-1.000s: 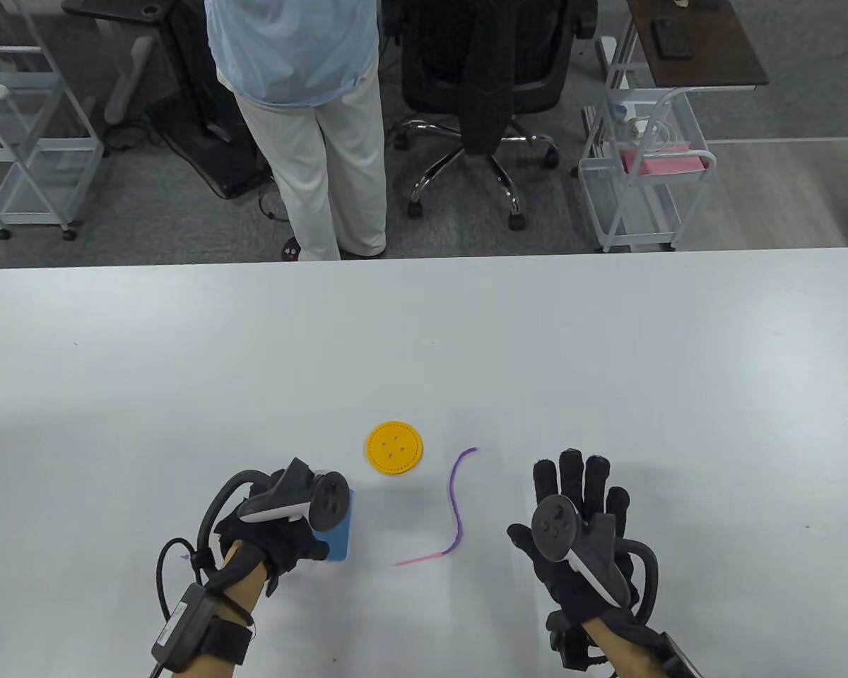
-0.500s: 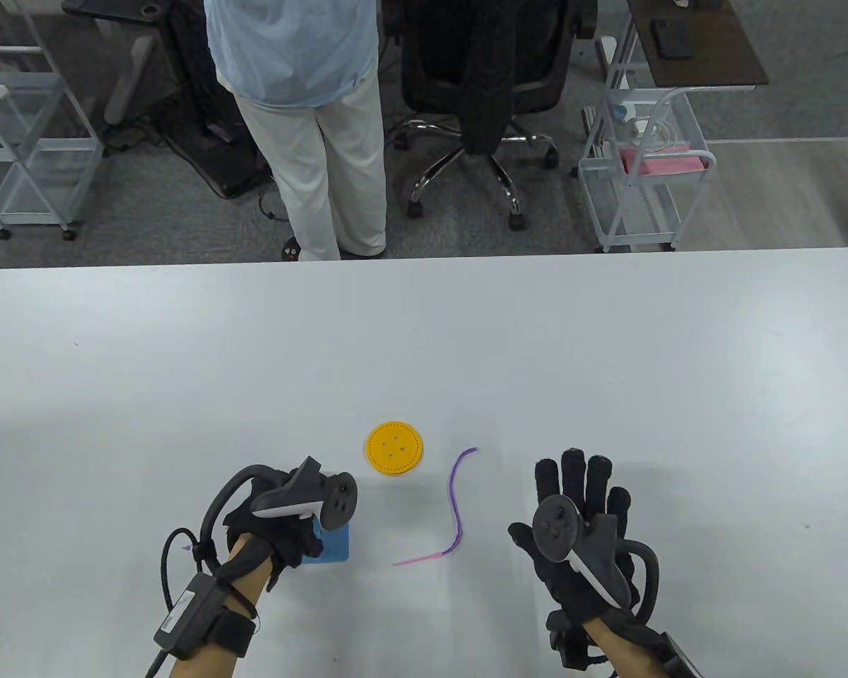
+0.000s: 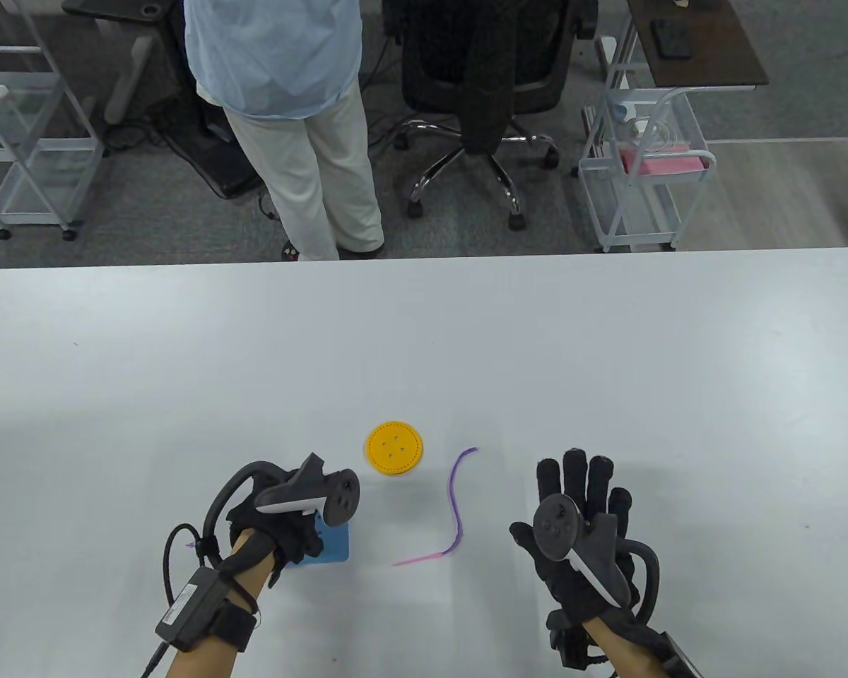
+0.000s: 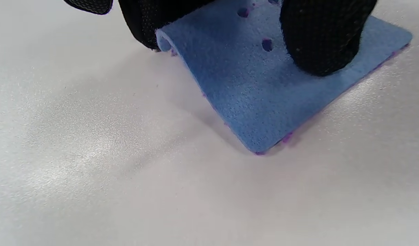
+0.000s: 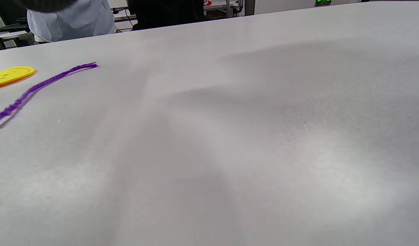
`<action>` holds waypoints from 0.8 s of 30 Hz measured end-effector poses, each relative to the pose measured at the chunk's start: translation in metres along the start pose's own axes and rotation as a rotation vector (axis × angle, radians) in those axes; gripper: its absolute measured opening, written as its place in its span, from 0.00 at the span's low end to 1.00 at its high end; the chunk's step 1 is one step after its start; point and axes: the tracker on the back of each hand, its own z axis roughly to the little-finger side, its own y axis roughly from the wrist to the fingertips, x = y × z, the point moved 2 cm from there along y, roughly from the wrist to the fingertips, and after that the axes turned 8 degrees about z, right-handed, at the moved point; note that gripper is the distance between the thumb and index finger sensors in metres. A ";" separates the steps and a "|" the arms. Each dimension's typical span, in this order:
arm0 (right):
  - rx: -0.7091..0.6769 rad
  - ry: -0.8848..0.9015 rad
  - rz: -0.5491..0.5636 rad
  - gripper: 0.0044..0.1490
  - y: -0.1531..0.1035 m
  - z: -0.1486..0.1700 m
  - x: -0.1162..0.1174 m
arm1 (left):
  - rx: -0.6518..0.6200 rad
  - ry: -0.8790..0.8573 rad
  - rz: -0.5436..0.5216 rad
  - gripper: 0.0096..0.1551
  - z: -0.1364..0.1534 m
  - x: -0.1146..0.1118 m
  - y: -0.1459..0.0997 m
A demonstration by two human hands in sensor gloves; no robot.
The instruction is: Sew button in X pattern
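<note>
Lying near the surface's near edge, table view: yellow felt button (image 3: 394, 449), four holes, light and limp; purple yarn (image 3: 454, 510) beside it, best pinched at an end. Right hand (image 3: 579, 526) flat, fingers spread, empty.

Left wrist view: left hand (image 4: 318, 34) presses blue felt square (image 4: 264, 95), one edge curled; holes partly hidden.

Right wrist view: fingers unseen.

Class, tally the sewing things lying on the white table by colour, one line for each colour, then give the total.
Yellow: 1, the felt button
Blue: 1, the felt square under the left hand
Purple: 1, the yarn strand
Total: 3
</note>
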 end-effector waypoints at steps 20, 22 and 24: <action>0.006 0.001 0.005 0.55 0.000 0.001 -0.001 | 0.009 0.039 -0.230 0.52 -0.006 -0.009 -0.020; 0.007 0.001 0.006 0.55 0.000 0.001 -0.001 | 0.009 0.011 -0.262 0.52 -0.002 -0.009 -0.023; 0.008 -0.001 0.004 0.55 0.000 0.001 -0.001 | 0.006 -0.017 -0.291 0.51 0.001 -0.010 -0.026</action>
